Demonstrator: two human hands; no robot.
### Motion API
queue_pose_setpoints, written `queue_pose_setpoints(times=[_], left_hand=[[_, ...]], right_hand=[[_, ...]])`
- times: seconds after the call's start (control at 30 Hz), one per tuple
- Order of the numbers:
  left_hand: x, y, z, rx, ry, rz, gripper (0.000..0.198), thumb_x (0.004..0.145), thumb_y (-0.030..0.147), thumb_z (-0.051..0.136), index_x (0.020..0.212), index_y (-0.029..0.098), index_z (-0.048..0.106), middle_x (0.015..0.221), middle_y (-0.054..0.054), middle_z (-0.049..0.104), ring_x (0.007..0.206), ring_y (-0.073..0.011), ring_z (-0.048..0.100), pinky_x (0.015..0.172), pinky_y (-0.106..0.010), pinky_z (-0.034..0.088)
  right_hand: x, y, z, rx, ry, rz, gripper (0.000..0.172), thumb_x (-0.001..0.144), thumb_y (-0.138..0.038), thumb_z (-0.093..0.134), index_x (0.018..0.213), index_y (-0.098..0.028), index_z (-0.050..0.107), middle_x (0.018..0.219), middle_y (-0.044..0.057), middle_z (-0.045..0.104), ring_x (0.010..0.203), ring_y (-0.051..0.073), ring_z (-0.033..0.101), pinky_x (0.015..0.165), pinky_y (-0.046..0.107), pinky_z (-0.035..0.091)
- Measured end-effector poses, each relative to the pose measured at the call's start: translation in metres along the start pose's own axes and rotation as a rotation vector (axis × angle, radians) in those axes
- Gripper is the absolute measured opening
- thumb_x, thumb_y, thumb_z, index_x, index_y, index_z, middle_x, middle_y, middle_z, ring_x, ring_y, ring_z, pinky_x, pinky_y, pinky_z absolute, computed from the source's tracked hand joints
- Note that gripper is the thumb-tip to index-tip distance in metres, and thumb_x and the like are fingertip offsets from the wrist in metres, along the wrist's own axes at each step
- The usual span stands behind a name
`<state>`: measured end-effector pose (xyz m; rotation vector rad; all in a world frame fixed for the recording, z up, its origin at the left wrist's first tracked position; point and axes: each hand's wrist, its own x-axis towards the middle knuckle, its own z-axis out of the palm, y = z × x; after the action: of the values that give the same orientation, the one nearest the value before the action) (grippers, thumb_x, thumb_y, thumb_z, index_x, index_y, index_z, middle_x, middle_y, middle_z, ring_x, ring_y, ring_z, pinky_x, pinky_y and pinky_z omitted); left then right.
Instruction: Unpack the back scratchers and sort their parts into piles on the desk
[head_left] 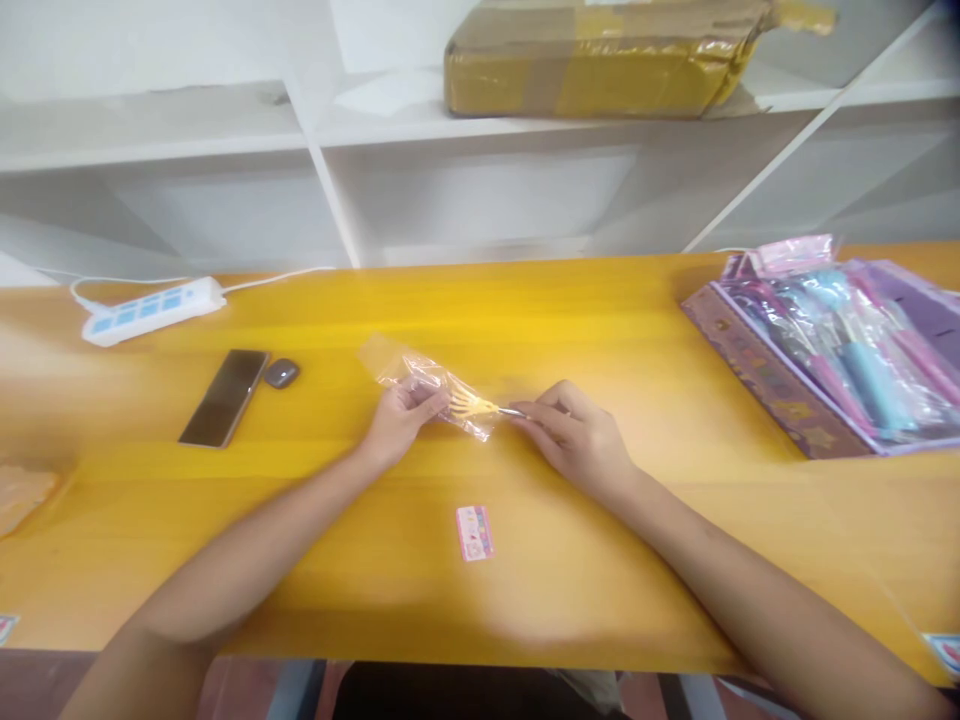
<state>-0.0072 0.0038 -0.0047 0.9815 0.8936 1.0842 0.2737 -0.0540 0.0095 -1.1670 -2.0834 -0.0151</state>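
- Head view: yellow hand-shaped piece (472, 405) between the two hands, above the counter (337, 590), near the middle.
- Left grip (403, 420) pinched on a clear plastic bag (426, 372), thumb and fingers beside the yellow prongs; contact with the prongs themselves hard to tell.
- Right grip (585, 442) closed on the thin metallic rod (511, 412) just behind the yellow piece; rest of the rod hidden by the fingers.
- Long axis of piece and rod nearly level across the view, prongs toward the left hand, rod running into the right fingertips.
- Bag slanted across that line, from upper left down to lower right, overlapping the prongs; cannot tell whether inside it or merely against it.
- Directly left of the right grip, the yellow piece; directly right of the left one. Left hand nearer the prong tips, right hand nearer the rod.
- Lying flat on the near side, well apart from both hands: a small pink card (475, 533).
- Off to the right, well apart: a purple-edged box (787, 385) holding wrapped pink and blue items (874, 370).
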Motion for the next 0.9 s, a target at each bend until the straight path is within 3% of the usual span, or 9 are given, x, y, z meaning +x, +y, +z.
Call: queue_pose_setpoints(times=[0.17, 0.3, 0.37, 0.5, 0.6, 0.67, 0.8, 0.9], left_hand=[[0.0, -0.004, -0.002, 0.026, -0.034, 0.017, 0.051, 0.074, 0.047, 0.1, 0.107, 0.018, 0.075, 0.096, -0.004, 0.083, 0.088, -0.0215, 0.08, 0.084, -0.034, 0.065], [-0.007, 0.0, 0.003, 0.129, -0.108, -0.014, 0.045, 0.079, 0.048, 0.096, 0.103, 0.014, 0.077, 0.102, -0.011, 0.084, 0.093, -0.0266, 0.082, 0.089, -0.039, 0.066], [-0.011, 0.002, 0.007, 0.116, -0.129, -0.032, 0.044, 0.082, 0.048, 0.094, 0.105, 0.014, 0.077, 0.104, -0.012, 0.084, 0.094, -0.0279, 0.083, 0.09, -0.041, 0.066], [-0.008, 0.007, 0.012, -0.015, -0.004, 0.017, 0.046, 0.077, 0.049, 0.098, 0.099, 0.016, 0.075, 0.092, -0.007, 0.084, 0.083, -0.0251, 0.083, 0.086, -0.038, 0.067], [-0.003, 0.009, 0.011, -0.122, 0.116, 0.051, 0.047, 0.073, 0.049, 0.1, 0.092, 0.016, 0.073, 0.084, -0.003, 0.082, 0.081, -0.0228, 0.083, 0.086, -0.036, 0.067], [-0.005, 0.008, 0.011, -0.109, 0.129, 0.05, 0.044, 0.075, 0.049, 0.099, 0.092, 0.016, 0.074, 0.087, -0.004, 0.083, 0.085, -0.0227, 0.083, 0.088, -0.035, 0.067], [-0.024, 0.007, 0.019, 0.114, -0.046, -0.007, 0.036, 0.09, 0.051, 0.086, 0.098, 0.016, 0.084, 0.102, -0.011, 0.086, 0.095, -0.0265, 0.083, 0.093, -0.039, 0.066], [-0.036, 0.011, 0.027, 0.216, -0.22, -0.035, 0.039, 0.097, 0.055, 0.078, 0.095, 0.017, 0.087, 0.099, -0.012, 0.086, 0.095, -0.0277, 0.082, 0.094, -0.04, 0.066]], right_hand=[[0.0, -0.01, 0.003, 0.033, 0.017, 0.017, 0.017, 0.107, -0.025, 0.068, 0.119, -0.021, 0.079, 0.085, 0.004, 0.063, 0.067, 0.013, 0.061, 0.057, 0.025, 0.05], [-0.002, -0.022, 0.01, 0.144, 0.015, 0.13, 0.008, 0.107, -0.03, 0.068, 0.108, -0.022, 0.067, 0.089, 0.004, 0.068, 0.072, 0.015, 0.066, 0.061, 0.026, 0.054], [-0.003, -0.024, 0.011, 0.192, -0.002, 0.208, 0.015, 0.107, -0.036, 0.068, 0.103, -0.024, 0.06, 0.09, 0.004, 0.069, 0.07, 0.016, 0.067, 0.059, 0.026, 0.054], [-0.002, -0.016, 0.005, 0.155, -0.122, 0.334, 0.028, 0.105, -0.049, 0.067, 0.108, -0.024, 0.056, 0.085, 0.002, 0.07, 0.06, 0.016, 0.063, 0.055, 0.028, 0.047], [0.003, -0.002, 0.001, 0.145, -0.203, 0.378, 0.028, 0.111, -0.049, 0.054, 0.102, -0.023, 0.059, 0.082, 0.003, 0.071, 0.064, 0.018, 0.065, 0.059, 0.03, 0.046], [0.006, 0.002, 0.001, 0.193, -0.195, 0.4, 0.033, 0.114, -0.048, 0.046, 0.095, -0.023, 0.058, 0.08, 0.004, 0.07, 0.067, 0.02, 0.067, 0.062, 0.031, 0.048], [0.004, -0.011, 0.005, 0.296, -0.184, 0.405, 0.028, 0.114, -0.047, 0.046, 0.1, -0.024, 0.055, 0.077, 0.002, 0.069, 0.063, 0.018, 0.065, 0.059, 0.029, 0.049], [-0.002, -0.028, 0.007, 0.34, -0.235, 0.341, 0.02, 0.114, -0.042, 0.047, 0.109, -0.024, 0.054, 0.084, 0.003, 0.073, 0.066, 0.018, 0.068, 0.061, 0.029, 0.051]])
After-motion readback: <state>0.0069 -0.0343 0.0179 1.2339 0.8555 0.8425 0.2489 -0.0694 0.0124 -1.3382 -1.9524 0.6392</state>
